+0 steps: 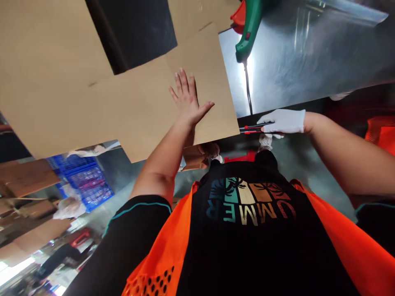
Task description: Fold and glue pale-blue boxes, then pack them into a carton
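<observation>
**Cardboard sheet under a flat palm, knife at its edge**

Orange vest point(160, 255) and black shirt are filling the lower frame, closest to the lens; both forearms are reaching out from them toward the counter point(308, 61).

- Left hand point(187, 98), bare, is lying open with fingers spread, palm pressing flat on the cardboard point(135, 107). It is gripping nothing, only pinning the sheet.
- Right hand point(285, 122), in a white glove, is closed around a knife point(253, 128) with a red and black body. The knife is lying along the near edge of the cardboard, its tip just at the sheet's corner. The blade itself is too small to make out.
- Cardboard is resting partly on the shiny metal counter, partly overhanging the near edge. More brown sheets are lying beyond it.
- Green tool point(248, 28) with a black cord is sitting on the counter, well apart from both hands.
- Blue crate point(88, 183) is standing on the floor to the left, near loose cardboard pieces.

Handling, as judged: the sheet looks light, stiff across its face but likely to crease along folds. The polished counter is probably letting it slide, so a flat palm well inside the edge suits it better than a pinch. Lifting would go best with two hands at opposite edges.
</observation>
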The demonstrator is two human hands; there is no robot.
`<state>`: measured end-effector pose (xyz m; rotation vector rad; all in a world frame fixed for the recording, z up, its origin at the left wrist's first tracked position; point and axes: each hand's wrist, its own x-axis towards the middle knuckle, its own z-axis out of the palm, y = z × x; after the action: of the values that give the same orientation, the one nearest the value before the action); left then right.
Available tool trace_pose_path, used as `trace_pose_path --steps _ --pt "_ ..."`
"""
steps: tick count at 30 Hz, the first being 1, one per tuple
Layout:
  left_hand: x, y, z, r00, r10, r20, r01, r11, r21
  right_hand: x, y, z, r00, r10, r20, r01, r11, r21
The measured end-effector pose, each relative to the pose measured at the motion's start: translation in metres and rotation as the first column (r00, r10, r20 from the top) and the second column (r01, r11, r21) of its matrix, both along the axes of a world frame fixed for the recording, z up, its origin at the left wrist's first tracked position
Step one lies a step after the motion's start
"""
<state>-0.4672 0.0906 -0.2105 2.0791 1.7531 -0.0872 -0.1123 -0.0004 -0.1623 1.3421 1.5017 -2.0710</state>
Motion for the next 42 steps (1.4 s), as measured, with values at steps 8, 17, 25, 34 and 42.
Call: trace_pose_path --steps 8,17,25,34,42 --pt "0.003 0.001 0.004 1.0 -0.004 -0.031 0.004 1.0 -0.022 -0.003 -0.012 0.002 0.997 0.022 0.078 -0.026 0.998 0.056" --pt "0.012 -0.002 0.016 0.996 0.003 -0.09 -0.006 0.999 -0.033 0.004 -0.026 0.005 0.985 0.014 0.174 -0.025 0.998 0.06" --pt "0.007 0.0 0.008 0.999 0.026 -0.023 -0.027 0.997 -0.075 -0.01 -0.007 0.002 0.991 0.051 0.126 -0.053 0.999 0.012" --pt "0.02 -0.012 0.014 1.0 0.03 0.001 -0.03 0.995 -0.094 -0.004 -0.011 -0.007 0.991 -0.003 0.135 0.005 1.0 -0.014" --pt "0.017 -0.013 0.006 0.999 -0.011 -0.05 0.008 0.999 -0.042 -0.004 -0.025 -0.001 0.989 -0.035 0.142 0.039 0.999 -0.022"
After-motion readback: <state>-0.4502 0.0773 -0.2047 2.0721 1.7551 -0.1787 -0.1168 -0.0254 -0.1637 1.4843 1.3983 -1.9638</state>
